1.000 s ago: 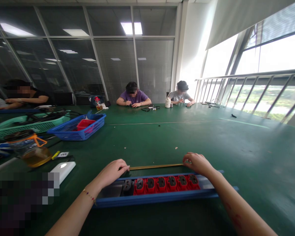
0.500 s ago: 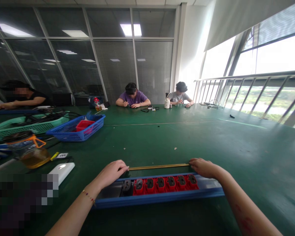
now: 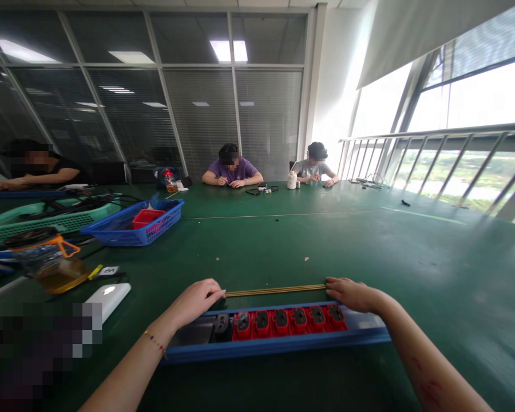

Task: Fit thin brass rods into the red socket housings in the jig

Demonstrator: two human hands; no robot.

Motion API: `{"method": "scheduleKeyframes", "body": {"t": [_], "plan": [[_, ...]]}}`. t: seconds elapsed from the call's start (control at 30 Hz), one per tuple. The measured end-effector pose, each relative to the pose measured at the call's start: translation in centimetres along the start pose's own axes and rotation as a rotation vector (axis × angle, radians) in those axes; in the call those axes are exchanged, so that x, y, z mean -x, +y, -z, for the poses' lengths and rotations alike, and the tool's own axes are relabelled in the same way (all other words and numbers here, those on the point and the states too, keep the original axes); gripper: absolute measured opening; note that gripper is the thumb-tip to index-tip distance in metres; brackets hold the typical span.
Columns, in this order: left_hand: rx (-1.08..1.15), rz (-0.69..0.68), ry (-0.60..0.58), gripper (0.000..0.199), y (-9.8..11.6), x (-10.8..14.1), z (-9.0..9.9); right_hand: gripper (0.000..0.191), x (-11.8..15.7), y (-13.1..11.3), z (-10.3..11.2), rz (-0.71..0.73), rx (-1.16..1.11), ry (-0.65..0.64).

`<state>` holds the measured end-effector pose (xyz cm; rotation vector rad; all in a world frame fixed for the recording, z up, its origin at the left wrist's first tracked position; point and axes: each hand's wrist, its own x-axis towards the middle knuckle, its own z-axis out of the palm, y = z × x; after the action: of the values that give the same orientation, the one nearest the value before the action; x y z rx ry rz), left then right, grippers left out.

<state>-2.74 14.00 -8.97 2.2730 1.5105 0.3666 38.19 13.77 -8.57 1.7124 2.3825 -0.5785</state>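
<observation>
Several thin golden sticks [image 3: 276,290] lie side by side on the green table, just behind a blue-edged tray [image 3: 278,347]. At their left end my left hand [image 3: 203,300] is closed, its fingertips pressed on the stick ends. My right hand [image 3: 352,293] is closed over the right ends, its fingers together and palm down. In the tray stand several red blocks with dark tops [image 3: 280,324] in a row, with one black block [image 3: 222,327] at their left. Both wrists are over the tray's ends.
To the left are a white power bank [image 3: 111,300], a jar of amber liquid [image 3: 60,269], a blue basket [image 3: 133,229] holding a red box, and a green basket [image 3: 60,220] with cables. People sit at the table's far side.
My right hand has shifted slightly left along the sticks, and its fingers are a little more spread over their ends. My left hand has stayed in place.
</observation>
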Motion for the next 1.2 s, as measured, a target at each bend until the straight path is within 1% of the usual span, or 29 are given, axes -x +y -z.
{"method": "scheduleKeyframes", "body": {"t": [0.2,0.47,0.53,0.63,0.67,0.73,0.8,0.87,1.03,1.13,1.2], "plan": [[0.006,0.011,-0.007,0.042,0.1,0.0,0.1,0.05,0.0,-0.4,0.0,-0.008,-0.052,0.013],[0.009,-0.005,-0.018,0.04,-0.3,-0.2,0.0,0.045,0.2,-0.9,0.3,-0.007,-0.003,0.004],[0.006,-0.012,-0.019,0.037,-0.5,-0.4,-0.1,0.043,0.1,-1.3,0.4,-0.037,0.039,0.047],[-0.001,0.008,-0.022,0.028,-0.9,-0.6,-0.3,0.038,-0.1,-1.9,0.4,-0.108,0.124,0.204],[-0.003,0.023,-0.023,0.024,-1.1,-0.6,-0.4,0.036,-0.3,-2.1,0.4,-0.107,0.147,0.256],[-0.008,0.056,-0.016,0.02,-1.2,-0.7,-0.5,0.036,-0.9,-2.5,0.4,-0.039,0.178,0.307],[-0.032,0.074,-0.003,0.023,-1.2,-0.8,-0.6,0.037,-1.7,-3.0,0.5,0.057,0.203,0.29],[-0.086,0.066,0.004,0.025,-0.8,-0.9,-0.5,0.036,-2.5,-3.4,0.6,0.11,0.226,0.253],[-0.23,0.004,-0.04,0.024,0.5,-1.4,0.0,0.034,-4.4,-3.9,1.0,0.124,0.242,0.2],[-0.261,-0.002,-0.066,0.024,0.5,-1.7,-0.1,0.032,-4.8,-3.9,1.0,0.124,0.23,0.166],[-0.273,0.005,-0.072,0.022,0.4,-1.9,-0.3,0.028,-4.8,-3.8,1.1,0.124,0.213,0.165]]}}
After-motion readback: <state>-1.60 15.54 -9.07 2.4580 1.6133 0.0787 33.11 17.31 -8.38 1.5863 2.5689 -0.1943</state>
